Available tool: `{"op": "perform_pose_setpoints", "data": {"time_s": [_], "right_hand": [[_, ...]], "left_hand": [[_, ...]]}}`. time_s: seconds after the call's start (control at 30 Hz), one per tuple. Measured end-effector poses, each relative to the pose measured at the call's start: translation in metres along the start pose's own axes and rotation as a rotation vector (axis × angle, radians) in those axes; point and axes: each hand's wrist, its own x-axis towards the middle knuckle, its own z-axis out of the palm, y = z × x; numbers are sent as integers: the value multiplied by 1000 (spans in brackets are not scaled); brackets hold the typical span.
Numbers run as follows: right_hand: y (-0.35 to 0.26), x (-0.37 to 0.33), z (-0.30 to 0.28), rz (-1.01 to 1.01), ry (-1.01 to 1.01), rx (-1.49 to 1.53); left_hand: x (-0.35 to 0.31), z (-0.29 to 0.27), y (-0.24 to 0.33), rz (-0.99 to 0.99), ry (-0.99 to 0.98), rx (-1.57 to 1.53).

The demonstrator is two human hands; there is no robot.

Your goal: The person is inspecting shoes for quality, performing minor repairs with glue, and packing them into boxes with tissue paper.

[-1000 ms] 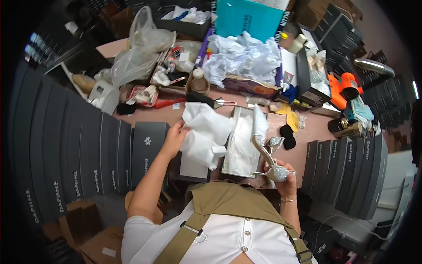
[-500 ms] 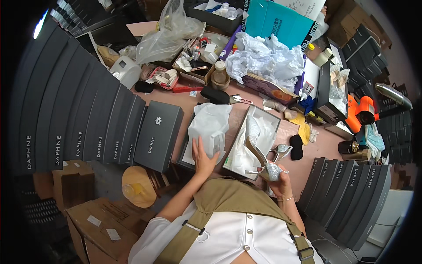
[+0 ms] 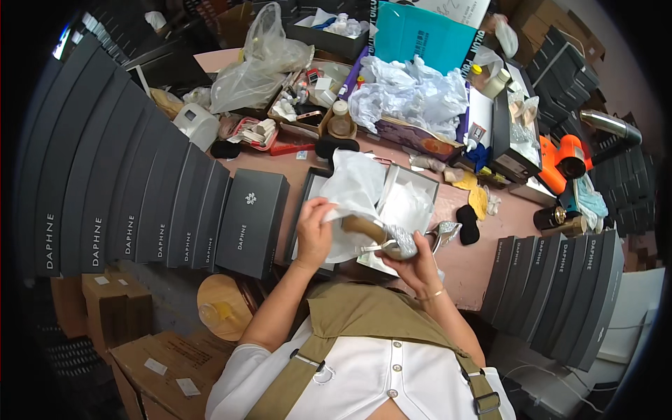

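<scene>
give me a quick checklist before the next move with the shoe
1. Left hand on the white wrapping: ok, gripping its edge.
2. Right hand on the silver shoe: ok, held.
3. Shoe fully covered: not ok, much of it shows bare.
4. Second silver shoe wrapped: not ok, bare beside the right hand.
5. Grey box open: ok, white paper inside.
6. Shoe free of marks: cannot tell, too blurred.
</scene>
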Motion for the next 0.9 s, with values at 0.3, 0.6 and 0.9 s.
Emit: {"op": "perform_pose_setpoints", "data": {"time_s": [0.3,0.6,0.9], "right_hand": [[3,-27,-38,-64,-63,377],[5,-56,-11,-194,-117,307],[-8,-42,2,-513,-75,-175]], "left_hand": [[30,2,35,-67,-138,-111],[6,10,102,181,-344,-208],[-29,39,149,655,-566,-465]]}}
